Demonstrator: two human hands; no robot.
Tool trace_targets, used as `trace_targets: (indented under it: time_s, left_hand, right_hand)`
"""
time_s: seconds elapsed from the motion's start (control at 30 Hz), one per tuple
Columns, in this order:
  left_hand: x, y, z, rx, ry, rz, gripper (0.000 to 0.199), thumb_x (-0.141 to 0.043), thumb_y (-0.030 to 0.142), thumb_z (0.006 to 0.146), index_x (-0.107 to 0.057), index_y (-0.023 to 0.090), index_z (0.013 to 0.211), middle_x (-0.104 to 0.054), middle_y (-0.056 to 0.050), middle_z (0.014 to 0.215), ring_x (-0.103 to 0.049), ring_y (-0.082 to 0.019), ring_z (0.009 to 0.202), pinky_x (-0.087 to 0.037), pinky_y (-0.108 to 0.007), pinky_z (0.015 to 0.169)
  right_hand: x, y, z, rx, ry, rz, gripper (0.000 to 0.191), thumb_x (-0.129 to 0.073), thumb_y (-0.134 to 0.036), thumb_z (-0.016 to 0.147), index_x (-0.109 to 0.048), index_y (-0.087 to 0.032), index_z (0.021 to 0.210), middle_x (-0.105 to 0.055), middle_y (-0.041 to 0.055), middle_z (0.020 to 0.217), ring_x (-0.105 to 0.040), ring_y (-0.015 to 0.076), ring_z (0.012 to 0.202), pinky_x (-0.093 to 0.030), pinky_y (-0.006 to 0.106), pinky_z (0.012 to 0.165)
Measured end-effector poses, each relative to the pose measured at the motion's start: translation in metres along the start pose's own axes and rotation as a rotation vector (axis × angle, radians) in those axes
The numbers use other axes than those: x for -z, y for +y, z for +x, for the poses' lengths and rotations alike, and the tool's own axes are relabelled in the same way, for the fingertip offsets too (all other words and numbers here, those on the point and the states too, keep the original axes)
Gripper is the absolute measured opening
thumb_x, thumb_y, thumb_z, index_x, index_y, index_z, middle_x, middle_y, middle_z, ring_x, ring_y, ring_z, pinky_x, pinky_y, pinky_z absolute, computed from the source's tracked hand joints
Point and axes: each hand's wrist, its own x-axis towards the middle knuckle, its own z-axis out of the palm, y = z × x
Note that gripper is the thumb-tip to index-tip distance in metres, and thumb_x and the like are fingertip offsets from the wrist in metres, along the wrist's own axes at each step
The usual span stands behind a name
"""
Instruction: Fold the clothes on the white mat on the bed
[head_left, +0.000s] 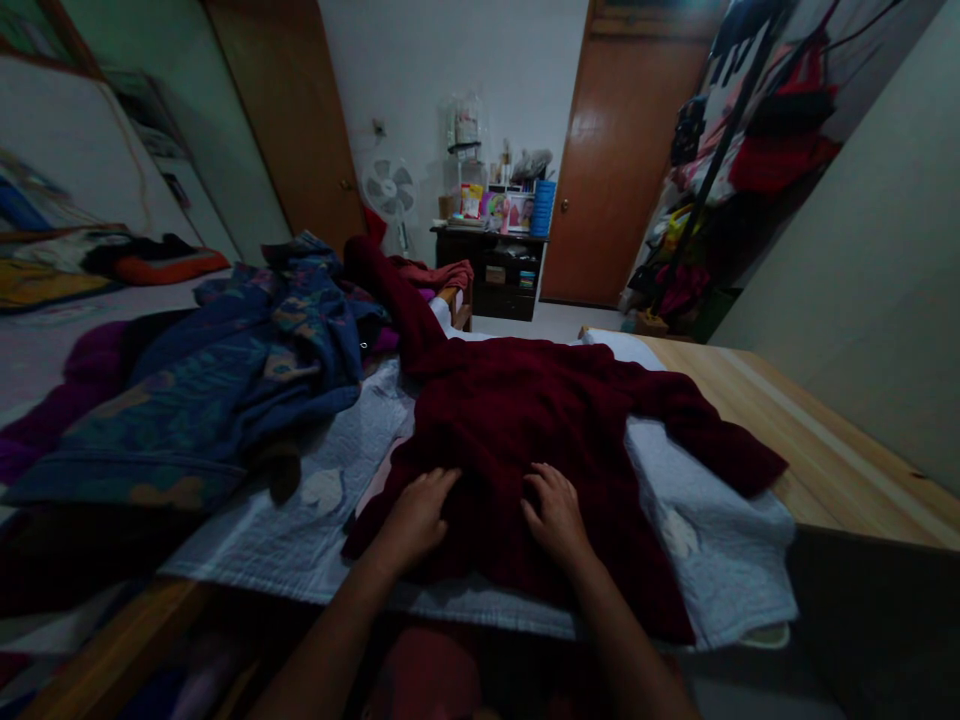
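Observation:
A dark red long-sleeved garment (pixel 525 400) lies spread on a light grey-blue quilted cloth (pixel 300 530). One sleeve reaches up toward the back left, the other out to the right. My left hand (pixel 421 515) rests on the garment's lower left part, fingers bent a little and apart. On its lower middle lies my right hand (pixel 553 508), with the fingers spread on the fabric. Neither hand shows anything held. Folds run through the cloth between the two hands.
A heap of clothes with a blue patterned garment (pixel 225 380) lies at the left. A wooden board (pixel 810 420) extends at the right. Behind stand a fan (pixel 390 188), a black cabinet (pixel 480 285) and hanging bags (pixel 787 150).

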Motion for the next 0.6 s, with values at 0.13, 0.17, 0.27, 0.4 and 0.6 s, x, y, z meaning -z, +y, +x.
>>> trace_targets:
  time_s: [0.13,0.17,0.27,0.4,0.6]
  left_hand:
    - [0.011,-0.007,0.004,-0.002,0.151,-0.085,0.061,-0.040,-0.001,0.058,-0.065,0.017,0.111,-0.065,-0.006,0.108,-0.060,-0.019,0.105,-0.044,-0.031,0.100]
    - [0.018,-0.008,0.005,0.003,0.216,-0.092,0.059,-0.040,0.001,0.058,-0.066,0.018,0.109,-0.065,-0.005,0.105,-0.060,-0.019,0.102,-0.045,-0.031,0.098]
    - [0.044,-0.012,0.007,0.057,0.451,-0.088,0.054,-0.041,0.005,0.060,-0.068,0.019,0.104,-0.065,-0.005,0.102,-0.060,-0.020,0.100,-0.046,-0.033,0.095]
    - [0.078,-0.012,0.013,0.202,0.711,-0.109,0.039,-0.045,0.012,0.069,-0.071,0.020,0.096,-0.066,-0.005,0.101,-0.061,-0.022,0.095,-0.047,-0.035,0.088]
    - [0.084,-0.009,0.036,0.236,0.810,-0.687,0.033,-0.055,0.023,0.070,-0.069,0.018,0.098,-0.068,-0.002,0.084,-0.063,-0.019,0.081,-0.051,-0.030,0.075]
  right_hand:
    - [0.008,-0.004,-0.002,-0.019,-0.080,0.015,0.038,-0.056,-0.026,0.085,-0.060,-0.016,0.121,-0.047,0.0127,0.144,-0.036,0.0267,0.138,-0.025,0.046,0.116]
    - [0.012,-0.006,-0.003,-0.028,-0.120,0.024,0.042,-0.058,-0.031,0.085,-0.059,-0.016,0.124,-0.044,0.0136,0.146,-0.032,0.0274,0.140,-0.022,0.046,0.117]
    - [0.024,-0.011,-0.009,-0.063,-0.263,0.056,0.066,-0.061,-0.052,0.082,-0.051,-0.015,0.136,-0.033,0.0146,0.154,-0.019,0.0302,0.146,-0.014,0.050,0.118]
    - [0.037,-0.018,-0.021,-0.033,-0.397,0.077,0.097,-0.067,-0.067,0.070,-0.033,-0.022,0.149,-0.019,0.0118,0.160,-0.004,0.0311,0.148,-0.008,0.053,0.118]
    - [0.045,-0.028,-0.038,0.014,-0.501,-0.019,0.114,-0.077,-0.049,0.059,-0.019,-0.023,0.154,-0.009,0.0121,0.162,0.001,0.0328,0.148,-0.002,0.055,0.118]
